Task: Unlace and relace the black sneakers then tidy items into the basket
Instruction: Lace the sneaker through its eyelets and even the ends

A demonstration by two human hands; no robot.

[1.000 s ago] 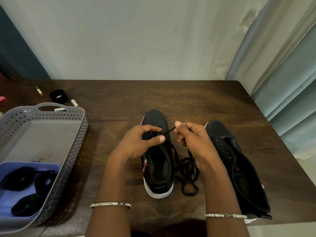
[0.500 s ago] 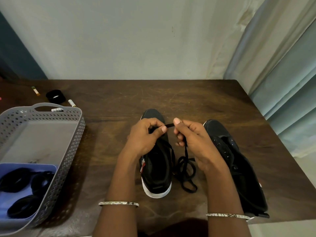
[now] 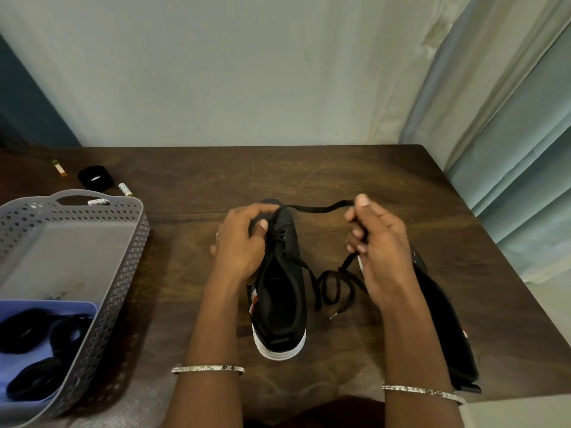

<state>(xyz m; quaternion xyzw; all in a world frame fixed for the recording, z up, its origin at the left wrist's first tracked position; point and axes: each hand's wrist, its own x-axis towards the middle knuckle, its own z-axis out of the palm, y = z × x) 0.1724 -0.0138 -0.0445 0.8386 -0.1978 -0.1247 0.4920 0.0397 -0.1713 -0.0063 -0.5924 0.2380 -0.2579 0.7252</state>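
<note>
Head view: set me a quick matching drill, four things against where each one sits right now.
Things:
1 lace
2 basket
3 second sneaker
4 black roll

Places:
A far left, beyond the basket
B runs from the sneaker under the left hand to the right hand
C partly behind the right forearm
D at the table's left edge

Pairs: 1-B, 2-D, 3-C, 4-A
</note>
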